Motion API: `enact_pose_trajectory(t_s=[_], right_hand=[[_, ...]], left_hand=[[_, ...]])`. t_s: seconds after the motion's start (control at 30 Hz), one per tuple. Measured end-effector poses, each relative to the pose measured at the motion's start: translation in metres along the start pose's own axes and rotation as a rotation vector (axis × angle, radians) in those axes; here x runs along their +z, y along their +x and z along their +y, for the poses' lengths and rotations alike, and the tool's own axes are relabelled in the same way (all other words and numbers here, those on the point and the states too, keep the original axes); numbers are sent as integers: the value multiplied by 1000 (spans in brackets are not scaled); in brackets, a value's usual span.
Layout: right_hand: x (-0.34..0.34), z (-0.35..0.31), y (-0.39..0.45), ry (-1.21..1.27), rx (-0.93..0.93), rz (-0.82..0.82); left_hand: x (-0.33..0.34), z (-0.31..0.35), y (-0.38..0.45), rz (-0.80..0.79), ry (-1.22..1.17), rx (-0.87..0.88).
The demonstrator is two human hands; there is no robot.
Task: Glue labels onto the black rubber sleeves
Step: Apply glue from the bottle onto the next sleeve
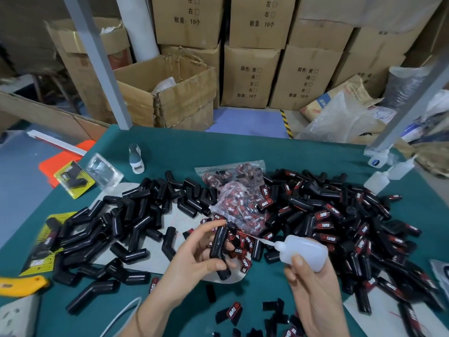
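With the left hand curled round one bent black rubber sleeve above the bench's near-middle, the right hand grips a white glue bottle, nozzle aimed at the sleeve, tip just short of it. No label on that sleeve that I can see, so likely the glue step.

Progress, by my read: labelled pile toward the right edge is large; bare pile toward the left edge about as big. Roughly half left.

Loose red-and-black labels lie at the near edge, more in a clear bag mid-bench between the piles. Spare bottles at the far right corner, yellow retail cards far left, yellow cutter near left.

Obstruction: bag and scattered sleeves crowd the working spot.
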State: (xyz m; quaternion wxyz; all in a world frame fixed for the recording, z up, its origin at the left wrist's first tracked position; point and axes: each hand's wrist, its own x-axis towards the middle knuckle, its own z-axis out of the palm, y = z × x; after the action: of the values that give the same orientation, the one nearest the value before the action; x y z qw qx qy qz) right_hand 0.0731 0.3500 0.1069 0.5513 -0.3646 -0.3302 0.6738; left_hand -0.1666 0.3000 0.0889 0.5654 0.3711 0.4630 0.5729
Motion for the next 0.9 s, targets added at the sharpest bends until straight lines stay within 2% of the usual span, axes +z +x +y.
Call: enact_pose_trajectory(t_s=[0.13,0.27,0.5,0.9], right_hand=[[-7,0,-4,-96,-89,-12],[-9,-6,-9,-236,-162,-55],[-9,-4,-20,-469,-278,22],[9,-7,-34,-530,-389,79]], left_hand=[[1,-7,-8,-59,12,-20],[5,-8,-13,-53,16,4],[7,-7,-13,-44,3,36],[2,-15,-12,-19,47,34]])
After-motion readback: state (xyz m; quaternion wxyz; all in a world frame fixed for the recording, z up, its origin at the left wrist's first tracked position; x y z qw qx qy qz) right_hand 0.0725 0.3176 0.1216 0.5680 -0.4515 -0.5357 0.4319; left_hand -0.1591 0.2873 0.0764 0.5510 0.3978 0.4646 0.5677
